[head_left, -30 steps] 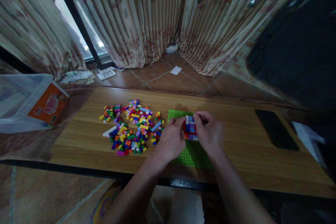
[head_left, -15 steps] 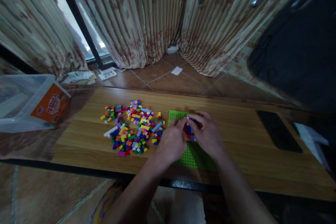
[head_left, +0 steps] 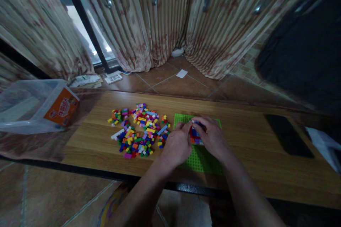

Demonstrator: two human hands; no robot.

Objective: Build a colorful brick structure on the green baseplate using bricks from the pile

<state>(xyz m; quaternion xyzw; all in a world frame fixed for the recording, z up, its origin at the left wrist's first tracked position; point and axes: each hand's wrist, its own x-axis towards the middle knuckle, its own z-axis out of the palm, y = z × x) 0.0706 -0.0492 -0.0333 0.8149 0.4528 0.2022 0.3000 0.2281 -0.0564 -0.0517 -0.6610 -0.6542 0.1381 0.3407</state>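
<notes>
A green studded baseplate (head_left: 201, 161) lies on the wooden table. On it stands a small structure of blue, red, purple and white bricks (head_left: 196, 136), partly hidden by the hands. My left hand (head_left: 179, 143) is closed at the structure's left side, its fingertips at the upper left edge; what they pinch is too small to name. My right hand (head_left: 210, 134) curls over the structure from the right, fingers bent together, thumb and index meeting the left fingertips near a small whitish piece. Left of the plate spreads a pile of loose colourful bricks (head_left: 144, 134).
A clear plastic bin (head_left: 34, 113) with an orange label is at the far left. Toward the table's right end lies a black flat object (head_left: 289, 135), with white paper (head_left: 323, 147) beside it. Striped curtains (head_left: 160, 25) hang behind the table.
The whole view has shifted slightly, so the table things appear a little further right. The right hand has shifted slightly, showing more blue brick and more of the plate's upper right corner.
</notes>
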